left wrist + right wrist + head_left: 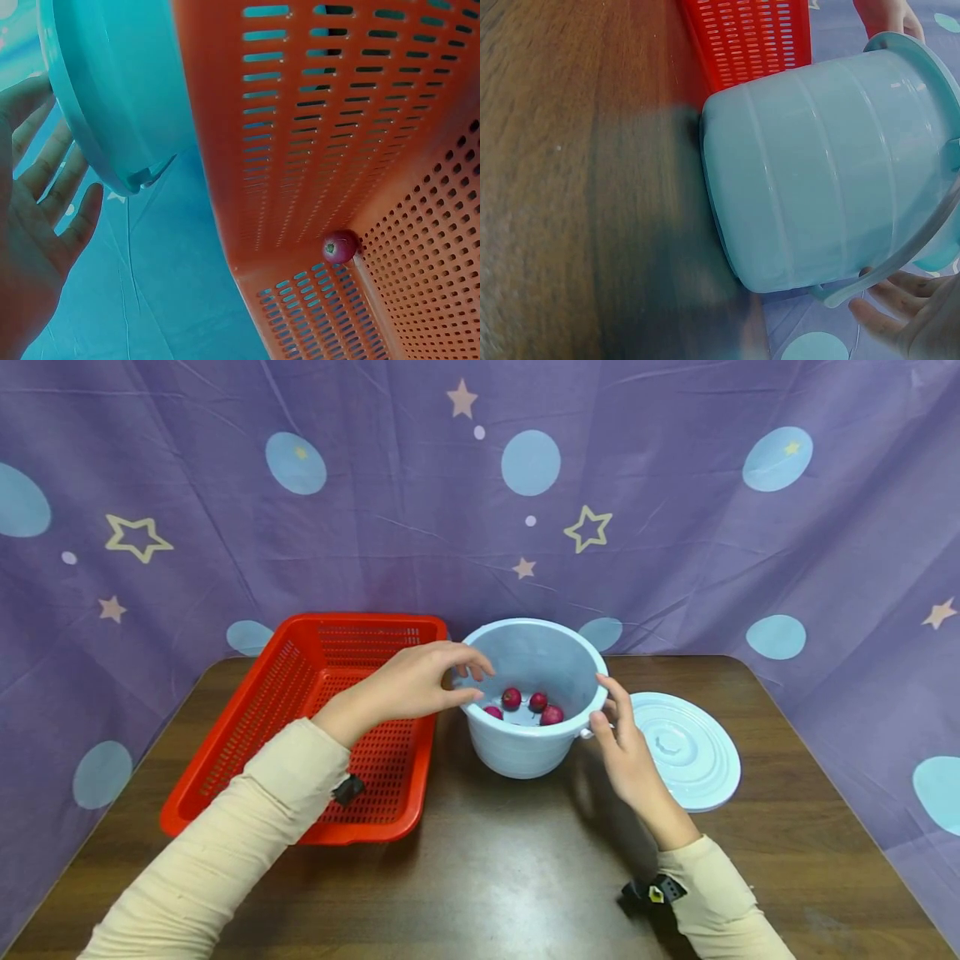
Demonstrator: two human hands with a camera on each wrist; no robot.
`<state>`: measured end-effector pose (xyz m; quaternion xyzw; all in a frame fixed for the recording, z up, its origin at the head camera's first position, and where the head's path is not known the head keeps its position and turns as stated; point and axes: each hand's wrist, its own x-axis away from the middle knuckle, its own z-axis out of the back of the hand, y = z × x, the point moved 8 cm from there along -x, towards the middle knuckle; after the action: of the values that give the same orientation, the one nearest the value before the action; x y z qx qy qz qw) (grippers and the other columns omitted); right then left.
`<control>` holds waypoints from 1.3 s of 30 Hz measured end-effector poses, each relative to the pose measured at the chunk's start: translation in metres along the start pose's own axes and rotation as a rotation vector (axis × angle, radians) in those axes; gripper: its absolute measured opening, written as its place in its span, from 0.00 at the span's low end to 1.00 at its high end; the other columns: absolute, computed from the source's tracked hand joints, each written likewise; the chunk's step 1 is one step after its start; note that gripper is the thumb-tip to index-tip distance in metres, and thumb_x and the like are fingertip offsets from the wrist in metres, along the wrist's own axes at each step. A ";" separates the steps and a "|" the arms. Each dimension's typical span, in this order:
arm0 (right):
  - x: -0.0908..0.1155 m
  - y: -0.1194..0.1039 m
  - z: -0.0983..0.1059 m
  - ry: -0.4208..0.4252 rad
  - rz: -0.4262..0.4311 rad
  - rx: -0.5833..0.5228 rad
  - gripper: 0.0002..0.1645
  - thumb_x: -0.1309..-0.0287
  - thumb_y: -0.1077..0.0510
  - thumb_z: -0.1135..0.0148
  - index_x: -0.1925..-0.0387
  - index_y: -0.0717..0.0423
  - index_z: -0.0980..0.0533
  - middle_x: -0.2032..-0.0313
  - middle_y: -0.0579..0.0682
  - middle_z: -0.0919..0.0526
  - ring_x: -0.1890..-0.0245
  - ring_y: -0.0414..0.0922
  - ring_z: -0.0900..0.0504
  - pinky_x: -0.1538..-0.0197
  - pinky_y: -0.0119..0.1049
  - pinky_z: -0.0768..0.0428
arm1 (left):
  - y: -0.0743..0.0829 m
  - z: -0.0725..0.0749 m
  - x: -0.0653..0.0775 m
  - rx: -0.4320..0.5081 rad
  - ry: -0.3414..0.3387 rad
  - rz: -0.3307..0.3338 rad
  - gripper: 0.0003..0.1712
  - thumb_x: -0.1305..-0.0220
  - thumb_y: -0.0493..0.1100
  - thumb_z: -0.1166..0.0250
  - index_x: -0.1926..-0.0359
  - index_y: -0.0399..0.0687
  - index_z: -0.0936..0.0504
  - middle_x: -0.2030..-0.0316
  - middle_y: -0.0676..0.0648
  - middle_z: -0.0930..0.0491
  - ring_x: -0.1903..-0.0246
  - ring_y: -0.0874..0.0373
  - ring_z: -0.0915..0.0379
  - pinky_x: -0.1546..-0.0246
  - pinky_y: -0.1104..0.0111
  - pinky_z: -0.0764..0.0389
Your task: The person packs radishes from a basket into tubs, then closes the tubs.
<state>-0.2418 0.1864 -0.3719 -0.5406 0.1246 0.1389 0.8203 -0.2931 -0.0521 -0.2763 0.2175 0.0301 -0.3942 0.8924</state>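
Observation:
A light blue bucket stands upright on the table. Several small round dark-red fruits lie on its bottom. At the bucket's left rim is my left hand, its fingers loosely bent over the edge and the thumb apart from them. My right hand is at the opposite rim, fingertips touching the edge near the handle joint. In the right wrist view the bucket's handle hangs down along its side, close to the right fingers. Neither hand holds a fruit that I can see.
Left of the bucket stands a red perforated basket; in the left wrist view one red fruit lies in its corner. A light blue round lid lies on the wooden table to the right. A purple patterned curtain hangs behind.

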 end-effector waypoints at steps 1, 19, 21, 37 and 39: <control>0.000 0.000 0.000 -0.001 -0.001 -0.001 0.31 0.23 0.55 0.56 0.25 0.39 0.49 0.37 0.67 0.30 0.45 0.58 0.24 0.41 0.58 0.30 | 0.000 0.000 0.000 0.006 0.000 0.002 0.18 0.40 0.48 0.28 0.48 0.59 0.17 0.58 0.57 0.18 0.58 0.63 0.26 0.59 0.65 0.26; 0.000 0.000 0.000 0.001 0.000 -0.005 0.31 0.23 0.55 0.56 0.25 0.39 0.49 0.37 0.66 0.30 0.45 0.58 0.24 0.43 0.57 0.29 | -0.081 0.019 0.005 0.189 0.150 0.213 0.13 0.35 0.44 0.32 0.50 0.50 0.17 0.56 0.48 0.20 0.56 0.52 0.25 0.49 0.58 0.27; 0.000 0.000 -0.001 0.000 0.002 -0.009 0.31 0.23 0.56 0.56 0.25 0.39 0.49 0.37 0.66 0.30 0.45 0.58 0.24 0.43 0.57 0.28 | -0.093 0.017 0.007 0.188 0.154 0.240 0.13 0.34 0.43 0.33 0.49 0.49 0.18 0.55 0.47 0.20 0.53 0.50 0.27 0.47 0.56 0.29; 0.001 0.000 -0.002 -0.006 0.012 -0.007 0.31 0.23 0.52 0.56 0.25 0.37 0.49 0.36 0.65 0.30 0.44 0.57 0.25 0.43 0.57 0.28 | -0.159 -0.017 0.013 0.075 0.064 0.415 0.15 0.32 0.41 0.37 0.46 0.45 0.20 0.47 0.41 0.23 0.46 0.45 0.29 0.42 0.49 0.31; 0.001 0.000 -0.002 -0.005 0.015 -0.005 0.31 0.23 0.52 0.56 0.25 0.37 0.49 0.36 0.65 0.30 0.44 0.57 0.25 0.43 0.57 0.28 | -0.164 -0.020 0.013 0.068 0.048 0.450 0.16 0.32 0.42 0.38 0.45 0.46 0.21 0.45 0.41 0.23 0.44 0.44 0.29 0.42 0.46 0.32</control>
<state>-0.2407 0.1849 -0.3728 -0.5414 0.1261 0.1466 0.8182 -0.3994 -0.1500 -0.3570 0.2581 -0.0114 -0.1809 0.9490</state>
